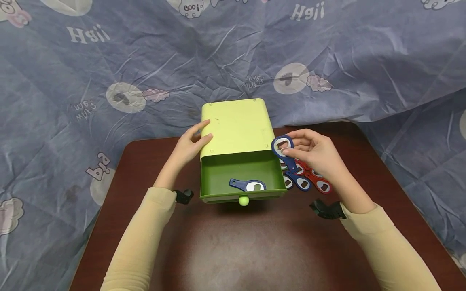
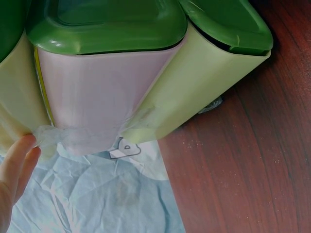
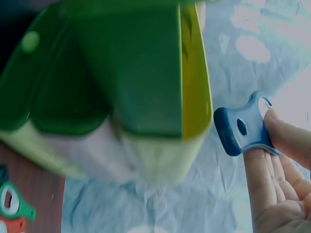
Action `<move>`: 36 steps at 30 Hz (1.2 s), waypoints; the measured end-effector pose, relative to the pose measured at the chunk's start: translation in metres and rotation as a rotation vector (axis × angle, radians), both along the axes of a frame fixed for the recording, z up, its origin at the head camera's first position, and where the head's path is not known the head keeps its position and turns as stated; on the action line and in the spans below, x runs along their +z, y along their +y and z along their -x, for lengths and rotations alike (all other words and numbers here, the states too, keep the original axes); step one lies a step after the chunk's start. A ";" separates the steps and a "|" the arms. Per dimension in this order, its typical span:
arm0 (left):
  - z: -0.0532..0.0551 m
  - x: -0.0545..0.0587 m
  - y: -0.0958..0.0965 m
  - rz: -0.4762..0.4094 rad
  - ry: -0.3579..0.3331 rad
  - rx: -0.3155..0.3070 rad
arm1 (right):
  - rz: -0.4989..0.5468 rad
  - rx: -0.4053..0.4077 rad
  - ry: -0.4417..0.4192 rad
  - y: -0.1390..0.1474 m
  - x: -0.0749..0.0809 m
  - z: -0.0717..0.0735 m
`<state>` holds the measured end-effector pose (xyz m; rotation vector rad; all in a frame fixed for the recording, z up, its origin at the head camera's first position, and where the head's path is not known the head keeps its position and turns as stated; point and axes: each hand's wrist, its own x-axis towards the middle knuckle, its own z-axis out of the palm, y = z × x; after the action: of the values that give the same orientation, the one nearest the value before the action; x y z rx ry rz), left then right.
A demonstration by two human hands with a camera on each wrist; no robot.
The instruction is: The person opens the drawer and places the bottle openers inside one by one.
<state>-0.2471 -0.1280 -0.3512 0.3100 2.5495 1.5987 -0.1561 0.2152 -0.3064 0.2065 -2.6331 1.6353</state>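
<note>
A drawer box with a pale yellow-green top point(image 1: 236, 125) stands on the table, its top green drawer point(image 1: 218, 178) pulled out. In that drawer lies a blue bottle opener point(image 1: 238, 184) with a metal inset. My left hand point(image 1: 185, 148) rests against the box's left side, fingertips at the top's edge; only its fingertips show in the left wrist view. Beside the box's front right corner, my right hand point(image 1: 316, 152) pinches another blue bottle opener point(image 3: 245, 127) between thumb and fingers, above the table.
Several red and blue bottle openers point(image 1: 323, 186) lie piled right of the box; the right wrist view also shows a green one point(image 3: 22, 208). A printed grey-blue cloth point(image 1: 225, 48) hangs behind the table point(image 1: 145, 169). The drawer's round knob point(image 1: 244, 200) faces me.
</note>
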 end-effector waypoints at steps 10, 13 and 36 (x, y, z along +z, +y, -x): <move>0.001 0.000 -0.001 0.003 0.005 -0.011 | -0.098 0.135 -0.030 -0.040 -0.009 0.009; 0.001 0.000 0.000 -0.002 0.007 -0.014 | -0.143 0.185 -0.038 -0.047 -0.013 0.010; 0.001 -0.002 0.000 0.016 0.013 -0.015 | -0.520 0.389 -0.039 -0.078 -0.024 0.014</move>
<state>-0.2483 -0.1280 -0.3530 0.3388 2.5619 1.5750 -0.1704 0.1370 -0.3304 0.7461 -3.1454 0.9751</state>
